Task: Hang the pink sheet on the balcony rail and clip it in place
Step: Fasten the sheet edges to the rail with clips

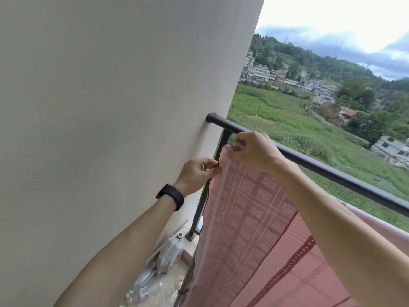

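Note:
The pink checked sheet [252,209] hangs over the black balcony rail [327,171] and drapes down on my side. My right hand [254,152] is up at the rail and pinches a clear clip [238,146] at the sheet's top left corner. My left hand [199,173], with a black band on its wrist, pinches the sheet's left edge just below that corner, where a dark red thread shows.
A pale wall [110,107] stands close on the left, where the rail ends. The rail's black post [200,204] runs down to the floor. Plastic bottles and bags [163,262] lie on the floor by the wall. Beyond the rail are green fields and houses far below.

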Demonstrator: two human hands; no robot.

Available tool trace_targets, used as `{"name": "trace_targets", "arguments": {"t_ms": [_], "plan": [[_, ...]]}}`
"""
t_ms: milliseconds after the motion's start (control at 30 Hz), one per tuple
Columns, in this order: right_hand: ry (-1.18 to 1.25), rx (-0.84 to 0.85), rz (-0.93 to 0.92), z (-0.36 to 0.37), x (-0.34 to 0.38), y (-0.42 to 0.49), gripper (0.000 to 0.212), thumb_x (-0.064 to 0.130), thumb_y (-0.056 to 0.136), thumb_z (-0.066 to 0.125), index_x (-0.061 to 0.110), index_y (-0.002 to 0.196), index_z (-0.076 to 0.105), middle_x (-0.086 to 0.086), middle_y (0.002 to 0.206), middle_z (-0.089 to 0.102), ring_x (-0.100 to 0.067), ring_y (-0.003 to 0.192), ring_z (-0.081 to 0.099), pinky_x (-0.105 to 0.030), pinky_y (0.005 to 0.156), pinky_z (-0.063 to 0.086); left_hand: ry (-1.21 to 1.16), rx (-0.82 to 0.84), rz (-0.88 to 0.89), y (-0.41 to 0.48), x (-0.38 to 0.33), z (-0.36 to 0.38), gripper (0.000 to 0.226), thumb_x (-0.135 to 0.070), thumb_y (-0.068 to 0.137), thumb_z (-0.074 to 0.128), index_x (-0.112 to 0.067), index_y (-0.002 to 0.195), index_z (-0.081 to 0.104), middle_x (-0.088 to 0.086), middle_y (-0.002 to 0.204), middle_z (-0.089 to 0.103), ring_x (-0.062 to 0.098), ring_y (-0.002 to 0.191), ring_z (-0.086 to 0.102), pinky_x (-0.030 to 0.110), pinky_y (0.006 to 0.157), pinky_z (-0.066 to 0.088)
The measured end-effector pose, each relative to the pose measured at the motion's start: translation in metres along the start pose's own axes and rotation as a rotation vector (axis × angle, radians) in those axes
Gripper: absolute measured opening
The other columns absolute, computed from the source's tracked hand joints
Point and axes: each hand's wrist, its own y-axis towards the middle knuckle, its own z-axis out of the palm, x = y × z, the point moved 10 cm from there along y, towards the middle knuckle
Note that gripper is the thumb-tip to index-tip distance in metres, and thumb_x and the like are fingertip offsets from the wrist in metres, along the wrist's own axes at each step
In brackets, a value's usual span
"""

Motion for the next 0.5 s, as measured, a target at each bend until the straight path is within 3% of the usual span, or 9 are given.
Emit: {"name": "trace_targets", "arguments": {"t_ms": [100, 200, 333, 400, 500], "plan": [[-0.196, -0.051, -0.195, 0.010, 0.036, -0.003, 0.005, 0.022, 0.088, 0.065, 0.020, 0.092, 0.067, -0.003, 0.087, 0.068, -0.025, 0.092, 0.058, -0.038, 0.072, 0.052, -0.061, -0.092, 0.036, -0.003, 0.012, -0.010, 0.021, -0.027, 0.086, 0.075, -0.014, 0.103, 0.076, -0.008, 0.077, 0.071, 0.003, 0.069, 0.062, 0.014, 0.069, 0.047], [-0.087, -0.085, -0.138, 0.008, 0.027, -0.001, 0.010, 0.023, 0.087, 0.066, 0.020, 0.097, 0.069, -0.001, 0.091, 0.067, -0.023, 0.090, 0.059, -0.032, 0.073, 0.049, -0.169, -0.078, 0.003, -0.002, 0.014, 0.001, 0.030, -0.027, 0.089, 0.070, -0.009, 0.112, 0.070, -0.006, 0.081, 0.069, 0.004, 0.064, 0.060, 0.013, 0.060, 0.046], [0.076, -0.208, -0.115, -0.003, 0.007, -0.010, 0.017, 0.026, 0.088, 0.070, 0.020, 0.104, 0.070, 0.003, 0.099, 0.068, -0.019, 0.100, 0.056, -0.029, 0.079, 0.039, -0.287, 0.113, -0.124, -0.025, 0.035, 0.032, 0.044, -0.046, 0.089, 0.064, -0.016, 0.122, 0.061, -0.005, 0.084, 0.070, 0.005, 0.050, 0.056, 0.018, 0.047, 0.042], [0.094, -0.256, -0.120, -0.005, 0.007, -0.014, 0.018, 0.027, 0.089, 0.071, 0.019, 0.106, 0.070, 0.003, 0.103, 0.070, -0.020, 0.102, 0.056, -0.031, 0.082, 0.042, -0.301, 0.252, -0.193, -0.043, 0.061, 0.049, 0.041, -0.043, 0.085, 0.067, -0.019, 0.119, 0.062, -0.010, 0.079, 0.070, 0.005, 0.049, 0.052, 0.018, 0.047, 0.040], [0.103, -0.256, -0.141, -0.003, 0.013, -0.012, 0.017, 0.027, 0.088, 0.072, 0.021, 0.105, 0.070, 0.014, 0.090, 0.061, -0.018, 0.100, 0.054, -0.030, 0.082, 0.042, -0.113, 0.303, -0.221, -0.056, 0.101, 0.058, 0.033, -0.027, 0.079, 0.081, -0.023, 0.110, 0.072, -0.011, 0.090, 0.073, 0.001, 0.070, 0.064, 0.016, 0.061, 0.049]]}}
